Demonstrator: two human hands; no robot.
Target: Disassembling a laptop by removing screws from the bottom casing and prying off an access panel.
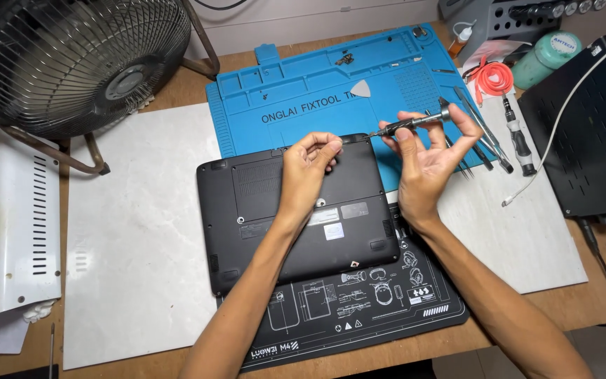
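A black laptop (261, 217) lies bottom side up on a black printed mat (359, 309). My left hand (306, 165) rests on the laptop's far edge, fingers curled together near the top right corner. Just right of it, my right hand (429, 151) grips a slim metal screwdriver (408, 125) between thumb and fingers. The screwdriver lies nearly level, its tip pointing left toward my left fingertips above the laptop's far right corner.
A blue silicone work mat (296, 98) lies behind the laptop, with small screws and a grey pick (361, 88). Tweezers and screwdrivers (492, 140) lie at right beside a black box (590, 133). A fan (71, 63) stands at far left. A white stone slab (135, 245) covers the wooden table.
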